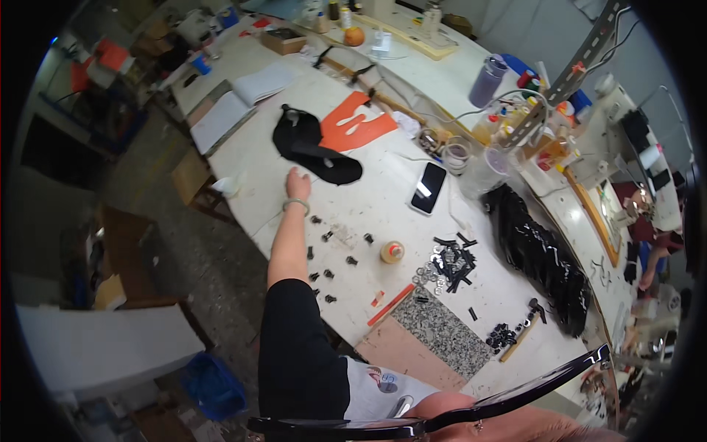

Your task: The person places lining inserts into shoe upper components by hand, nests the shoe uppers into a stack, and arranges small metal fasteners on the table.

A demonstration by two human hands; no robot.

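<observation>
My left hand, with a pale bangle at the wrist, reaches out over the white table. Its fingertips are close to the lower edge of a curved black sheet piece; whether they touch it I cannot make out. The fingers are foreshortened and mostly hidden by the back of the hand. Beside the black piece lies an orange sheet with cut-out slots. Several small black fittings are scattered nearer my forearm. My right hand is out of view.
A small bottle stands mid-table. Black strips, metal rings, a speckled slab and a hammer lie nearer me. A phone and black plastic bag are at right, an open notebook far left.
</observation>
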